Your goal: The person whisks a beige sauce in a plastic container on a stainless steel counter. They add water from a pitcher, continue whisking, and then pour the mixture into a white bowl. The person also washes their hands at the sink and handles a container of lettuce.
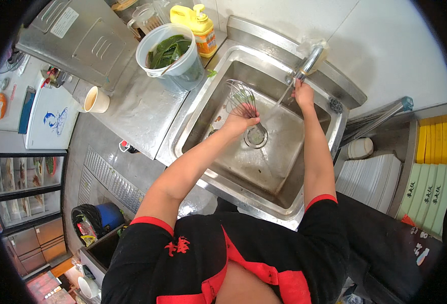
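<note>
My left hand [240, 121] is closed around the handle of a wire balloon whisk [242, 99], held over the left half of a stainless steel sink [280, 159]. The wires point up and away from me, and the handle end lies over the drain. At the far right of the basin, my right hand [303, 93] touches the underside of the chrome faucet [309, 62], near its spout; the exact finger contact is partly hidden. A stream of water runs from there down into the basin. Small food scraps lie on the sink's bottom.
Left of the sink, a translucent plastic bucket [162, 78] holds dark green leaves in liquid beside a yellow pump jug [204, 32]. A paper cup [97, 100] stands near the counter's edge. A steel scouring pad [336, 105] sits on the sink's right rim. Stacked white containers [371, 178] are at right.
</note>
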The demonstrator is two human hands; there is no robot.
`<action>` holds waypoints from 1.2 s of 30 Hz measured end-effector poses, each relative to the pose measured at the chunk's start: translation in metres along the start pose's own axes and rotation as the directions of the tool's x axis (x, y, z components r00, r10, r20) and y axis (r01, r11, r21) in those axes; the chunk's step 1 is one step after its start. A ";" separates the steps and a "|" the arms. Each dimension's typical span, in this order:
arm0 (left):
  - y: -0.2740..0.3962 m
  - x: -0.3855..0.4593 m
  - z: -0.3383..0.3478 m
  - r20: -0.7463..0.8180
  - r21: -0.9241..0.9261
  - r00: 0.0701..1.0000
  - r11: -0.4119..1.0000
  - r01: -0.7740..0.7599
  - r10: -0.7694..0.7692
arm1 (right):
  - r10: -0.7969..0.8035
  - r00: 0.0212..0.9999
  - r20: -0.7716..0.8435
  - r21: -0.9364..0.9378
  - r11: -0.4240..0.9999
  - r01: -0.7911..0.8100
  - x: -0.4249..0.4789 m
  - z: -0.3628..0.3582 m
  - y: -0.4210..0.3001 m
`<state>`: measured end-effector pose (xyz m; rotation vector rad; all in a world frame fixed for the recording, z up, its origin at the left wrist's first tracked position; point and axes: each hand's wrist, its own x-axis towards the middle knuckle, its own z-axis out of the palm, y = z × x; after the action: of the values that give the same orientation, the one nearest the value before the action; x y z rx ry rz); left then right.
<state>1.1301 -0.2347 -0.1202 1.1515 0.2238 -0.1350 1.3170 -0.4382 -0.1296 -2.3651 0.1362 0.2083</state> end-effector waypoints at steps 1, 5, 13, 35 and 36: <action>0.003 -0.002 -0.005 -0.005 0.045 1.000 0.999 -0.029 0.029 | -0.139 0.988 0.062 -0.178 0.973 0.148 -0.006 -0.004 -0.008; 0.018 -0.011 -0.015 -0.188 0.373 0.972 0.926 -0.063 0.142 | -0.491 0.855 0.167 -0.397 0.760 0.514 -0.082 -0.017 -0.057; 0.077 -0.067 -0.012 -0.128 0.857 0.809 0.474 -0.201 0.574 | -0.575 0.782 0.241 0.608 0.717 0.340 -0.203 -0.016 -0.152; -0.008 -0.563 -0.380 -0.789 0.544 0.356 0.300 0.784 0.501 | -0.698 0.679 0.229 0.523 0.677 0.519 -0.401 0.066 -0.309; -0.029 -0.595 -0.394 -0.857 0.439 0.299 0.290 0.850 0.420 | -0.690 0.667 0.279 0.432 0.711 0.555 -0.407 0.066 -0.312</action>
<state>0.5047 0.1095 -0.1534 2.3586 1.7539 0.1565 0.9600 -0.1530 0.1129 -1.8521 -0.8135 0.3234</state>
